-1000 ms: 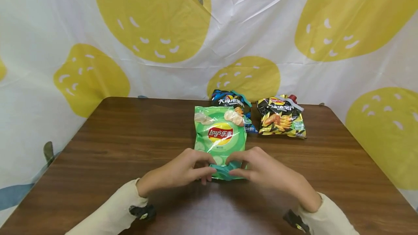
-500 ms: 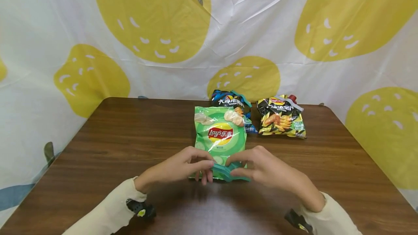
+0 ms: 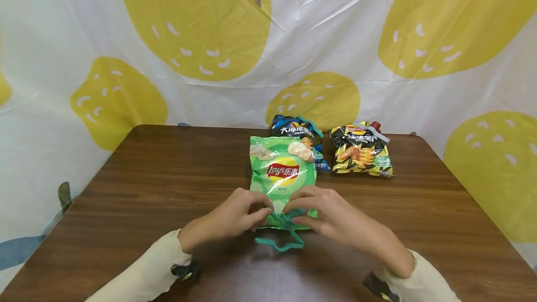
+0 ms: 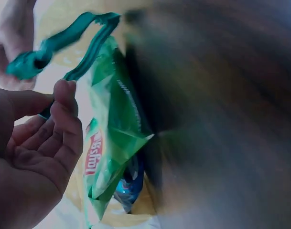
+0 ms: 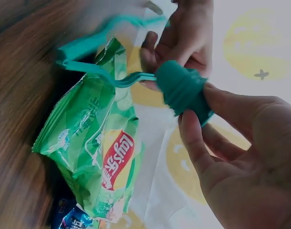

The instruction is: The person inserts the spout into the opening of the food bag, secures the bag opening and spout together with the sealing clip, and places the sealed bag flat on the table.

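Observation:
A green Lay's chip bag [image 3: 283, 150] lies on the table, its near end below both hands. Over that end is a teal bag clip [image 3: 295, 246] with a ribbed spout cap [image 5: 183, 90], its hinged arm swung out toward the person. The right hand [image 3: 335, 213] pinches the cap between thumb and fingers. With thumb and fingertips the left hand [image 3: 232, 218] pinches the clip's other arm; in the left wrist view this hand [image 4: 40, 138] covers the arm's end. The bag's near edge is partly hidden by the hands and clip.
Behind the green bag lies a blue chip bag [image 3: 289, 127] with a teal clip along its top. To its right is a black and yellow chip bag [image 3: 358, 155] carrying a grey clip with a red cap [image 3: 375, 126]. A lemon-print cloth [image 3: 201, 101] hangs behind the wooden table [image 3: 189, 162].
The teal clip has unfolded: one arm has swung down toward the person, while both hands keep hold of it. The chip bags have stayed in place.

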The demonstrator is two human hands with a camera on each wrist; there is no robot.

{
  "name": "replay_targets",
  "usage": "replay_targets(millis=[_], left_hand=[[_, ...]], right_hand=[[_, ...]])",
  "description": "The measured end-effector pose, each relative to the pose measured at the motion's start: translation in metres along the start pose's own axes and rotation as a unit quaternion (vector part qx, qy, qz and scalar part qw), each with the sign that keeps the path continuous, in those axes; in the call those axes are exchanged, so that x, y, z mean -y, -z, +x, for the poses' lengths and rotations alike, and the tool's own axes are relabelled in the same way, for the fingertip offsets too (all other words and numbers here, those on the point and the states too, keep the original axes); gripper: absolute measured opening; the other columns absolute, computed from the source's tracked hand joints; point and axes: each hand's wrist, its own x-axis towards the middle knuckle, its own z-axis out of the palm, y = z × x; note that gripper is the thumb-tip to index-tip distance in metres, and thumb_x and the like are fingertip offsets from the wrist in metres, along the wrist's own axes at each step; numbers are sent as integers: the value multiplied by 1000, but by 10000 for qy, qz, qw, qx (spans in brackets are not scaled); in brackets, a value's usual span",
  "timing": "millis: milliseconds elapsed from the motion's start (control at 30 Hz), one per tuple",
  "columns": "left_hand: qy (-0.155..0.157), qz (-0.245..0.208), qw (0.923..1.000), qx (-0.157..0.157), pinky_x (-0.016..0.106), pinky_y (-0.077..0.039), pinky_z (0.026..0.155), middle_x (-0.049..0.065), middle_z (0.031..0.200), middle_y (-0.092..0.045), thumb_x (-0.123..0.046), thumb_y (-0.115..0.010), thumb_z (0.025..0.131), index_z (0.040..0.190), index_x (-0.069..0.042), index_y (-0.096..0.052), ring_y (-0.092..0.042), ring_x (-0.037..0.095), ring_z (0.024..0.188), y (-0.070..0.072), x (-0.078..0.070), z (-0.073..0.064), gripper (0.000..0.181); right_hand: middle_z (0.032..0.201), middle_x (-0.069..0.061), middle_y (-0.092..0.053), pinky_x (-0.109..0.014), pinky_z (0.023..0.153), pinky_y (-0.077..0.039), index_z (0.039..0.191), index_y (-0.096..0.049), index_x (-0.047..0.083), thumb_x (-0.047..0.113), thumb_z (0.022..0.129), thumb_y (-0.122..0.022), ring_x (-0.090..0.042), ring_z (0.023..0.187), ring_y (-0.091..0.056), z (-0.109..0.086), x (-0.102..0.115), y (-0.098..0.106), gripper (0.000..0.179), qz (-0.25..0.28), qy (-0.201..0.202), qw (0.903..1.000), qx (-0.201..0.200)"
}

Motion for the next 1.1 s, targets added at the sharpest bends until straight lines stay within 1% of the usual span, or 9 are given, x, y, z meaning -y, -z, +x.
replay_targets(millis=[133, 233, 333, 400, 533, 600, 700, 833, 1100], left_hand=[[-124, 544, 9984, 53, 18, -51, 54, 0, 68, -66, -6, -60, 99, 95, -4, -71, -55, -2, 50, -6, 1, -1, 12], [-98, 1261, 9918, 187, 17, -49, 57, -6, 70, -65, -10, -64, 97, 90, -9, -71, -53, -4, 56, -7, 3, -2, 11], [-165, 2168, 9758, 247, 19, -47, 60, -11, 71, -60, -14, -69, 93, 83, -14, -69, -51, -2, 62, -9, 4, -4, 10], [-192, 2609, 9648, 283, 23, -47, 60, -12, 70, -59, -17, -70, 91, 80, -17, -68, -52, 1, 63, -10, 5, -5, 11], [-235, 3193, 9470, 279, 29, -49, 55, -11, 69, -60, -20, -73, 88, 80, -19, -66, -57, 7, 62, -14, 6, -5, 11], [-231, 3358, 9412, 280, 30, -48, 52, -10, 69, -60, -23, -74, 87, 80, -19, -65, -59, 9, 61, -15, 6, -5, 12], [-209, 3408, 9395, 274, 29, -45, 49, -10, 67, -58, -25, -76, 86, 79, -20, -61, -58, 10, 59, -16, 5, -5, 17], [-185, 3251, 9450, 313, 28, -41, 47, -12, 62, -51, -24, -75, 85, 74, -21, -57, -51, 7, 55, -15, 3, -5, 22], [-61, 3183, 9461, 588, 26, -37, 47, -13, 60, -44, -23, -74, 87, 70, -21, -55, -44, 5, 54, -14, 2, -7, 26]], right_hand=[[104, 9, -69, -28, 71, -54, 109, -73, 16, 14, 91, -74, -4, 85, -60, 0, -2, 0, 19, 274, -227, 9990, -286], [105, 9, -70, -30, 72, -54, 110, -73, 15, 14, 91, -74, -4, 85, -60, 1, -5, 2, 19, 363, -387, 9978, -410], [105, 8, -71, -29, 73, -55, 110, -73, 11, 13, 90, -74, -5, 86, -61, 1, -7, 2, 20, 401, -422, 9973, -458], [105, 7, -71, -28, 73, -54, 110, -73, 10, 13, 90, -74, -4, 85, -61, 1, -7, 2, 20, 377, -427, 9973, -453], [104, 7, -72, -31, 72, -55, 110, -73, 12, 14, 90, -74, -3, 83, -61, 1, -7, 3, 20, 312, -486, 9975, -418], [103, 7, -72, -32, 71, -56, 110, -72, 12, 14, 90, -75, -3, 82, -61, 0, -8, 3, 20, 294, -522, 9974, -404], [103, 6, -72, -31, 71, -56, 109, -73, 11, 14, 89, -75, -3, 81, -61, -1, -9, 3, 20, 270, -578, 9972, -403], [102, 7, -72, -29, 70, -55, 109, -73, 10, 13, 89, -76, -2, 79, -61, -3, -12, 5, 21, 213, -700, 9963, -450], [98, 9, -70, -28, 69, -54, 109, -74, 12, 13, 88, -76, -2, 77, -59, -2, -16, 11, 21, 109, -819, 9954, -474]])
